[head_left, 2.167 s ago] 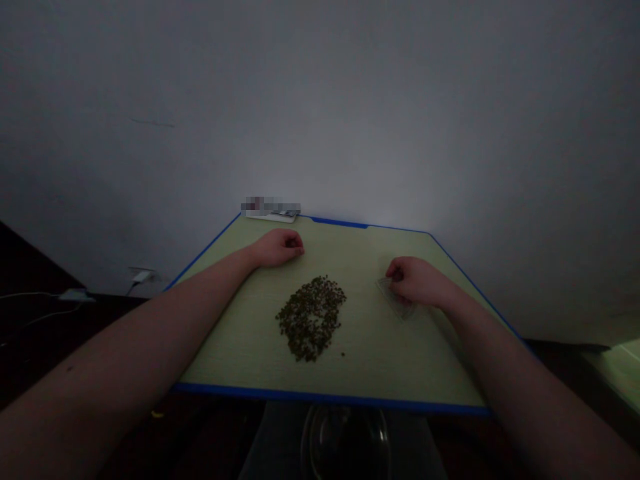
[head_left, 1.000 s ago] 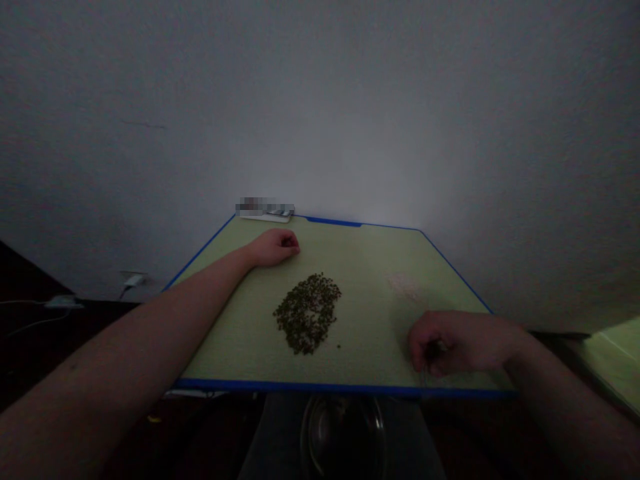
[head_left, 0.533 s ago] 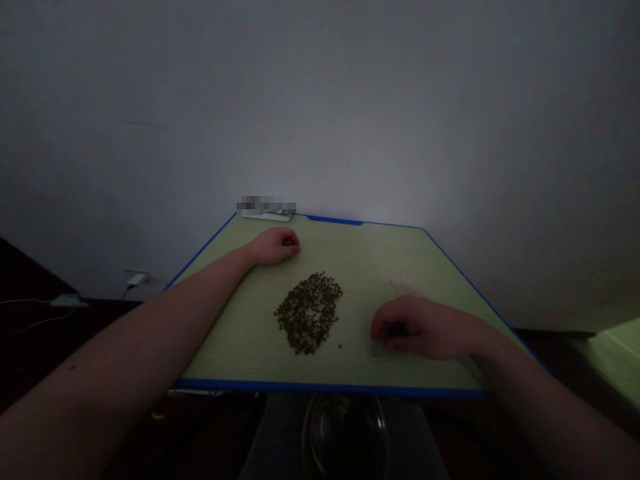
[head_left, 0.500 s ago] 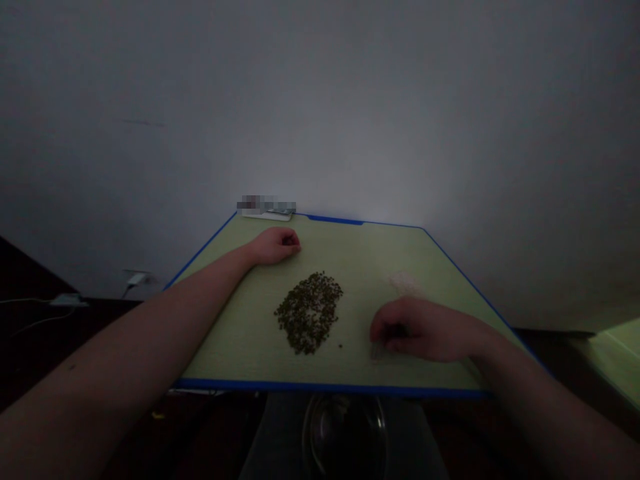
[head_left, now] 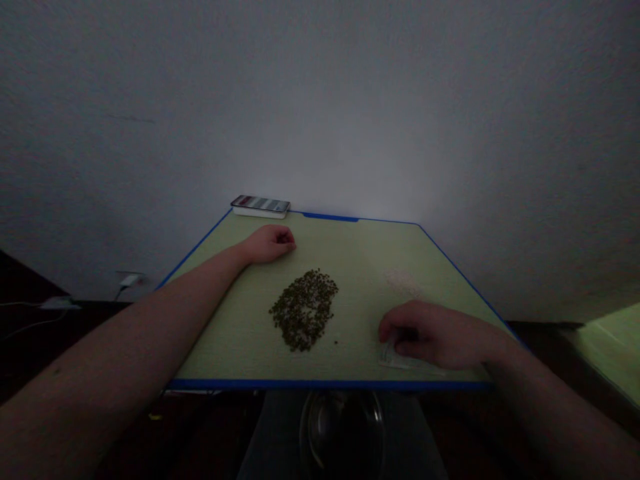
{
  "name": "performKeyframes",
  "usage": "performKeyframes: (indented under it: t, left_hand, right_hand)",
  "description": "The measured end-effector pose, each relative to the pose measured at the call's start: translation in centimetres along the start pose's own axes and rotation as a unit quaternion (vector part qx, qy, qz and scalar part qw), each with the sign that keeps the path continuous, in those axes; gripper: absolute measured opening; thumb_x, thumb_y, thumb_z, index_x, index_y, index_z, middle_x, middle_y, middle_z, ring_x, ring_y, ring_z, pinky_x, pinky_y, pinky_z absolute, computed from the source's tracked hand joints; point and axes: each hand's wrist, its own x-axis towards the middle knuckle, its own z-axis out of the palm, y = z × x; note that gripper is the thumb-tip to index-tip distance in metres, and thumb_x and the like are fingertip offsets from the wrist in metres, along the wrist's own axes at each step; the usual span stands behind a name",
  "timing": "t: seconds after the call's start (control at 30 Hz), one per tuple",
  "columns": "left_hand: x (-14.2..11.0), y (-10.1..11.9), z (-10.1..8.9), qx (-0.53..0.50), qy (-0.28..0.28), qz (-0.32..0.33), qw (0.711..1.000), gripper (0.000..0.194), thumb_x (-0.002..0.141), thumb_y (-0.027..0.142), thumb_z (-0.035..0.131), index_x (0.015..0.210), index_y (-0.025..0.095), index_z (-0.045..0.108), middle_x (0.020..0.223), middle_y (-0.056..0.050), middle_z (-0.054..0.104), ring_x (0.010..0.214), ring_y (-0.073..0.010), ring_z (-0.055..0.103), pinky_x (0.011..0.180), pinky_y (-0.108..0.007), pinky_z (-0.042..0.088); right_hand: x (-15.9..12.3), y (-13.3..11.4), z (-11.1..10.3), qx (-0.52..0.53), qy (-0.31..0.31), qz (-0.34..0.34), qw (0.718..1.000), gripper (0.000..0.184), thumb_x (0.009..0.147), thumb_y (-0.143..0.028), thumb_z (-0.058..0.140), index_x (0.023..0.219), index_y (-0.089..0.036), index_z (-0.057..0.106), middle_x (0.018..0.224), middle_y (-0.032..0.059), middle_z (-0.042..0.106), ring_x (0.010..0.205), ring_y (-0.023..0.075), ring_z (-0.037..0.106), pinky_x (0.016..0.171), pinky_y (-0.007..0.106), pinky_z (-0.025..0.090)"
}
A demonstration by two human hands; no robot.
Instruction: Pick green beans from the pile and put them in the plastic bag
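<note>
A pale table with a blue edge (head_left: 325,385) is spreading out beneath both hands, and a round, shiny bowl (head_left: 379,427) is sitting below its near edge, leftward of and lower than the right grip. The dark pile of small bits (head_left: 300,320) is lying between the grips, left of the right hand (head_left: 435,333) and nearer the body than the left hand (head_left: 270,244). A phone (head_left: 260,203) is resting on a white box (head_left: 259,213) just beyond the left grip. A faint pinkish pile (head_left: 401,280) is lying just past the right grip. One stray dark bit (head_left: 336,342) is sitting between the dark pile and the right grip.

The clear flat piece (head_left: 400,362) is lying right under the right fingers, its long side running roughly sideways, along the near table edge; the right hand is touching it, while the left is staying well apart. The right fingers and thumb are curling over it, though I cannot tell whether they are pinching it. The left fingers are curling inward, perhaps around something hidden.

Compared with half a second ago, the right hand is sitting slightly farther from the dark pile, and the clear piece is showing wider and flatter.
</note>
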Motion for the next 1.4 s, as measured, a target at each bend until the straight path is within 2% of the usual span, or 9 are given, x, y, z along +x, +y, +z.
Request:
performKeyframes:
  t: [0.1,0.3,0.47,0.63,0.77,0.93,1.13,1.23,1.4]
  left_hand:
    - [0.0,0.1,0.0,0.002,-0.001,-0.006,1.000,0.026,0.070,0.039,0.055,0.078,0.015,0.061,0.066,-0.001,0.058,0.061,-0.0121,0.051,0.057,-0.024,0.039]
    - [0.1,-0.4,0.1,-0.004,0.005,0.006,1.000,0.026,0.070,0.040,0.055,0.078,0.015,0.061,0.067,-0.001,0.059,0.062,-0.0129,0.052,0.058,-0.025,0.040]
    - [0.1,-0.3,0.1,-0.010,0.001,0.001,1.000,0.026,0.070,0.039,0.055,0.077,0.015,0.060,0.065,-0.001,0.058,0.061,-0.0124,0.051,0.058,-0.024,0.040]
    - [-0.1,0.2,0.0,-0.013,-0.001,0.001,1.000,0.026,0.070,0.039,0.055,0.077,0.015,0.061,0.063,0.000,0.057,0.060,-0.0121,0.050,0.057,-0.024,0.040]
    - [-0.1,0.1,0.0,-0.015,0.003,-0.004,1.000,0.027,0.069,0.040,0.056,0.077,0.015,0.061,0.064,-0.001,0.057,0.060,-0.0124,0.050,0.058,-0.025,0.040]
    - [0.1,-0.1,0.1,-0.012,0.003,-0.007,1.000,0.027,0.069,0.040,0.056,0.078,0.015,0.061,0.066,-0.001,0.059,0.061,-0.0128,0.051,0.058,-0.025,0.040]
    - [0.1,-0.2,0.1,-0.013,-0.002,-0.003,1.000,0.026,0.069,0.040,0.055,0.076,0.015,0.060,0.066,-0.001,0.057,0.061,-0.0121,0.050,0.058,-0.025,0.040]
    - [0.1,-0.2,0.1,-0.008,0.003,-0.002,1.000,0.026,0.069,0.040,0.055,0.076,0.016,0.060,0.065,-0.001,0.057,0.061,-0.0121,0.050,0.058,-0.025,0.039]
    - [0.1,-0.2,0.1,-0.009,0.004,0.000,1.000,0.026,0.069,0.040,0.055,0.077,0.016,0.060,0.066,-0.001,0.059,0.062,-0.0127,0.051,0.059,-0.025,0.040]
  right_hand:
    - [-0.3,-0.8,0.9,-0.005,0.016,-0.007,1.000,0.026,0.074,-0.014,0.055,0.098,-0.017,0.066,0.091,0.0047,0.068,0.080,0.0165,0.061,0.070,0.025,0.045]
    - [-0.6,-2.1,1.4,0.058,-0.030,-0.053,0.996,0.027,0.072,-0.014,0.058,0.097,-0.018,0.068,0.088,0.0028,0.069,0.078,0.0155,0.062,0.067,0.023,0.045]
    - [-0.2,-1.0,0.5,0.055,0.053,-0.015,0.997,0.024,0.076,-0.018,0.056,0.098,-0.016,0.065,0.088,0.0041,0.067,0.076,0.0146,0.060,0.065,0.023,0.045]
    - [1.7,0.3,0.2,0.021,0.090,-0.015,0.996,0.020,0.079,-0.017,0.052,0.095,-0.016,0.063,0.079,0.0026,0.064,0.068,0.0135,0.056,0.060,0.024,0.042]
    - [3.6,-0.1,0.3,-0.016,0.111,-0.027,0.993,0.022,0.078,-0.015,0.052,0.096,-0.017,0.064,0.079,0.0026,0.065,0.067,0.0134,0.056,0.060,0.024,0.041]
    - [5.6,-2.2,0.5,-0.037,0.097,-0.066,0.992,0.025,0.076,-0.011,0.053,0.097,-0.018,0.066,0.084,0.0027,0.068,0.070,0.0132,0.057,0.064,0.024,0.041]
    - [5.6,-3.8,1.3,-0.039,0.022,-0.134,0.990,0.029,0.075,-0.008,0.055,0.100,-0.018,0.067,0.093,0.0042,0.069,0.081,0.0149,0.060,0.072,0.025,0.042]
    - [4.5,-4.0,1.7,-0.030,0.003,-0.119,0.992,0.029,0.075,-0.008,0.055,0.099,-0.019,0.067,0.091,0.0034,0.069,0.079,0.0148,0.060,0.070,0.024,0.043]
    - [2.6,-4.1,2.4,0.024,0.021,-0.066,0.997,0.026,0.077,-0.012,0.055,0.099,-0.019,0.066,0.088,0.0021,0.068,0.075,0.0131,0.059,0.067,0.022,0.043]
